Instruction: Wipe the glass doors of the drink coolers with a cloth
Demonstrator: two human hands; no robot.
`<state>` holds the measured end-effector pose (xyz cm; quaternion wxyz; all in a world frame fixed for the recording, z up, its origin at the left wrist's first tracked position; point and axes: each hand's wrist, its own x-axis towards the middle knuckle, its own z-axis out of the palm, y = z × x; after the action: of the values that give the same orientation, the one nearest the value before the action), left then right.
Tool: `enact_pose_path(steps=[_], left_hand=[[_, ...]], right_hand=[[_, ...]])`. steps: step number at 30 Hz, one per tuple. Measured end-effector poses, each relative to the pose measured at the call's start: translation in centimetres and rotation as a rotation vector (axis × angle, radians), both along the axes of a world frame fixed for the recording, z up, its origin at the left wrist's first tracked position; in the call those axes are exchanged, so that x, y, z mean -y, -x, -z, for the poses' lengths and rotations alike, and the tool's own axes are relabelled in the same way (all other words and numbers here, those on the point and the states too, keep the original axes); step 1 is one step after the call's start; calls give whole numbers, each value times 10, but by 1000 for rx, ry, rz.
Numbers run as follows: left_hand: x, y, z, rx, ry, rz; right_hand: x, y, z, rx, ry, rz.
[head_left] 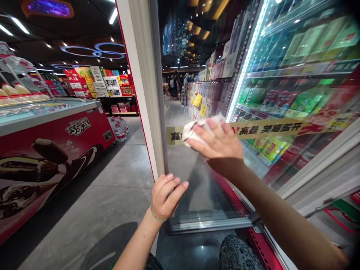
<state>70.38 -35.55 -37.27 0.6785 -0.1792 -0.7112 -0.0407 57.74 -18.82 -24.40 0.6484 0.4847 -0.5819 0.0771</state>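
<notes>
My right hand [222, 144] presses a crumpled white cloth [194, 131] against the inside of a glass door [191, 191], its fingers bent over the cloth. The cloth lies over a yellow strip [267, 129] with mirrored lettering that crosses the glass. Lower down, my left hand [165, 197] is at the door's pale edge frame [150, 93], fingers curled around it; its thumb is mostly hidden. The door stands swung open, with its metal bottom rail [210, 224] near my knees.
Lit shelves of bottles and packets show on the right in the glass [306, 97]. To the left stands a red ice-cream freezer [70, 153], with bottled water packs [120, 129] on the floor beside it. Stacked boxes [98, 80] fill a shelf behind. My patterned knee [237, 253] is below.
</notes>
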Motion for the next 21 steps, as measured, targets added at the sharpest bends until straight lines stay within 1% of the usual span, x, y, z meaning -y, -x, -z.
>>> enact_pose_path(steps=[2,3,4,7,8,11,13,16,17,19,21], left_hand=[[2,1,11,-19,-40,-37],[2,1,16,-24,-63,-50],[3,2,21,-25,-91,-61],[4,3,36,-28,-172,-77],[4,4,40,-27,-186,-76],[7,6,48,-32,-183,-72],[10,7,50,-42,-178,-83],[13,7,48,-56,-163,-98],[13,7,47,-50,-158,-99],[12,6,43,-42,-162,-94],[10,5,39,-44,-188,-92]], right_hand=[[7,-2,-2,48,106,-5],[11,-3,-2,55,126,0],[14,-4,-2,47,111,12],[17,-7,5,-25,0,45],[17,-7,8,-29,-4,48],[17,-8,13,41,101,33],[19,-10,17,89,116,14],[21,-14,27,60,14,2],[22,-14,31,40,2,12],[21,-15,39,32,44,49],[21,-16,47,83,98,85]])
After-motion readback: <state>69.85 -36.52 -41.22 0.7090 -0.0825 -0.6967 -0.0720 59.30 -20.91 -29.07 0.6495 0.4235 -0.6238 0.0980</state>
